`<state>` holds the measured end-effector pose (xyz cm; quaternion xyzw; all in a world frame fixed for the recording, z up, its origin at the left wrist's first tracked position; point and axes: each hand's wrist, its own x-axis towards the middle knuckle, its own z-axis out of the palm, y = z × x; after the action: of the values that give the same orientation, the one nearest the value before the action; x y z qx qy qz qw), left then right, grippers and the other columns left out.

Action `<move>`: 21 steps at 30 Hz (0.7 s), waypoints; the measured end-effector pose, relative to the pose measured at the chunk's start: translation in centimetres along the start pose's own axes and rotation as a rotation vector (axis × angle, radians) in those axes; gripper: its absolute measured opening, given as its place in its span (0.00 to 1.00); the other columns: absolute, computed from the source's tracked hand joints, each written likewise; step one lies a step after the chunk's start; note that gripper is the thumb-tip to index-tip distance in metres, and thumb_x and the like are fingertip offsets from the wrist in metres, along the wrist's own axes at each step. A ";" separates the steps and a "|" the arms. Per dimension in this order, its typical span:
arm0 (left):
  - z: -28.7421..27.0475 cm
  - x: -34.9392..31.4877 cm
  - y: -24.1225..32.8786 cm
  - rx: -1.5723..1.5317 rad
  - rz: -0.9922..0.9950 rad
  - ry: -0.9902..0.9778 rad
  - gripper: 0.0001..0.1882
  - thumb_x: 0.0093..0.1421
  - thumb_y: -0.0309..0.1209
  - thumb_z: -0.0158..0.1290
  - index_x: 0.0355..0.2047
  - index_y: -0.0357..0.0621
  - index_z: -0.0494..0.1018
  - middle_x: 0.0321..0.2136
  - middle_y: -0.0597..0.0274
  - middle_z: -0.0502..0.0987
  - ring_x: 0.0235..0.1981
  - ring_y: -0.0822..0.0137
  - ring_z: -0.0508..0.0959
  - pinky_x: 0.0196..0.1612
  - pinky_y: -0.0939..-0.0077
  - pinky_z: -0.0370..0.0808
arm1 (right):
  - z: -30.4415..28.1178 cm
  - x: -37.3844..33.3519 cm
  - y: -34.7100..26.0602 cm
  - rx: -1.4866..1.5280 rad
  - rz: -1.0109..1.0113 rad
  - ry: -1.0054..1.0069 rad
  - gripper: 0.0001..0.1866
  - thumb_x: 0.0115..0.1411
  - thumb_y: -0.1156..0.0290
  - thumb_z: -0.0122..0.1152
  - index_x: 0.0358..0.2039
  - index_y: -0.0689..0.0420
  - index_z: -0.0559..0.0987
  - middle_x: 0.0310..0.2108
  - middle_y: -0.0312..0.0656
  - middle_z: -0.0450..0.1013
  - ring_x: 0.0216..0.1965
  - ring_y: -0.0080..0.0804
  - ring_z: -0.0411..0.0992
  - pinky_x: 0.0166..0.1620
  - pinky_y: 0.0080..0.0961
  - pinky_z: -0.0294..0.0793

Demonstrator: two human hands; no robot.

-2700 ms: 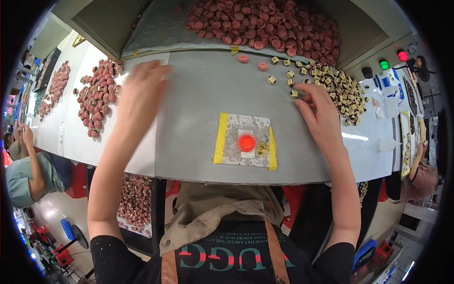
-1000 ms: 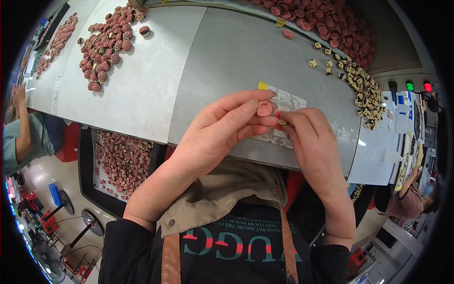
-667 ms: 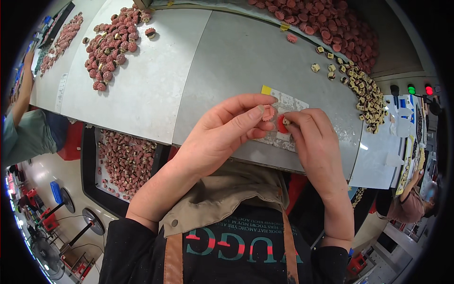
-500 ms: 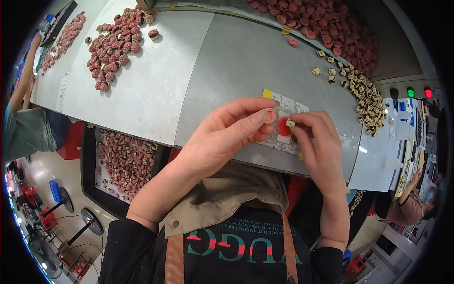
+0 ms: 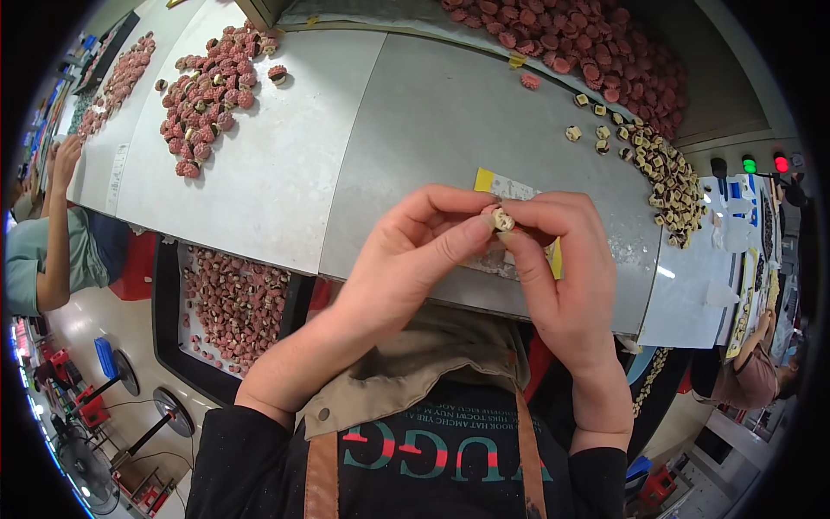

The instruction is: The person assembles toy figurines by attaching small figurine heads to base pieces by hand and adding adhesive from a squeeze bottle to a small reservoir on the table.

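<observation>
Fingertips of both hands meet above a white card with yellow corners (image 5: 516,188) on the grey table. My left hand (image 5: 402,251) is closed in a pinch on a pink ridged cap (image 5: 490,209), mostly hidden by the fingers. My right hand (image 5: 566,251) pinches a small cream-coloured piece (image 5: 503,221) against the cap. Beyond my right hand lie several cream-and-dark pieces (image 5: 670,177), their square tops showing. A heap of pink caps (image 5: 596,65) fills the far right, with one loose pink cap (image 5: 530,81) apart from it.
On the left of the table (image 5: 285,147) is a pile of joined pink-and-dark pieces (image 5: 207,99). A black tray (image 5: 164,303) below the edge holds many more. Co-workers stand at the left (image 5: 65,246) and far right (image 5: 748,372). Red and green buttons (image 5: 750,164) are at the right.
My two hands have come together, and the cream piece now meets the pink cap. The red spot on the card is now covered. The co-worker at the left has shifted an arm.
</observation>
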<state>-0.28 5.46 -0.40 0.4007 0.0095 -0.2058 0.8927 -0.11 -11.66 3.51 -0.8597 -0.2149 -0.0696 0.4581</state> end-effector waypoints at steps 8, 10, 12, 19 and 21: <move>0.3 -0.2 -2.2 0.227 0.428 0.011 0.11 0.64 0.21 0.51 0.47 0.34 0.71 0.45 0.57 0.75 0.47 0.70 0.76 0.50 0.76 0.75 | 1.8 -1.3 1.5 0.152 0.018 0.136 0.11 0.58 0.78 0.62 0.42 0.59 0.75 0.36 0.41 0.71 0.35 0.31 0.71 0.37 0.23 0.73; 0.1 -0.2 -1.8 0.219 0.397 -0.001 0.11 0.65 0.21 0.50 0.48 0.34 0.71 0.45 0.57 0.74 0.47 0.69 0.76 0.50 0.76 0.75 | 2.1 -1.5 1.8 -0.068 -0.142 0.187 0.12 0.57 0.79 0.63 0.42 0.59 0.75 0.38 0.41 0.71 0.37 0.34 0.70 0.39 0.23 0.73; 0.1 -0.2 -1.3 0.179 0.280 -0.032 0.12 0.65 0.22 0.51 0.49 0.34 0.70 0.46 0.56 0.74 0.48 0.69 0.76 0.51 0.75 0.75 | 1.9 -1.5 1.8 -0.023 -0.114 0.178 0.14 0.55 0.80 0.64 0.43 0.58 0.75 0.39 0.42 0.70 0.39 0.35 0.70 0.39 0.23 0.73; 0.4 -0.5 -1.0 0.241 0.093 -0.021 0.23 0.63 0.21 0.52 0.58 0.38 0.61 0.47 0.55 0.73 0.48 0.68 0.75 0.54 0.73 0.73 | 0.4 -1.5 1.8 -0.091 -0.104 0.047 0.17 0.52 0.77 0.66 0.44 0.58 0.75 0.44 0.44 0.70 0.43 0.39 0.70 0.46 0.31 0.71; 0.6 -0.5 -2.0 0.387 0.318 -0.081 0.30 0.61 0.19 0.54 0.61 0.40 0.56 0.47 0.55 0.73 0.47 0.68 0.76 0.52 0.74 0.74 | 0.3 -1.5 1.9 -0.114 -0.121 0.047 0.17 0.51 0.78 0.66 0.42 0.58 0.76 0.43 0.44 0.70 0.43 0.39 0.70 0.46 0.31 0.72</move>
<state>-1.64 4.02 -1.34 0.5520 -0.1291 -0.0770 0.8202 -0.69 -12.78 1.38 -0.8680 -0.2512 -0.1292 0.4084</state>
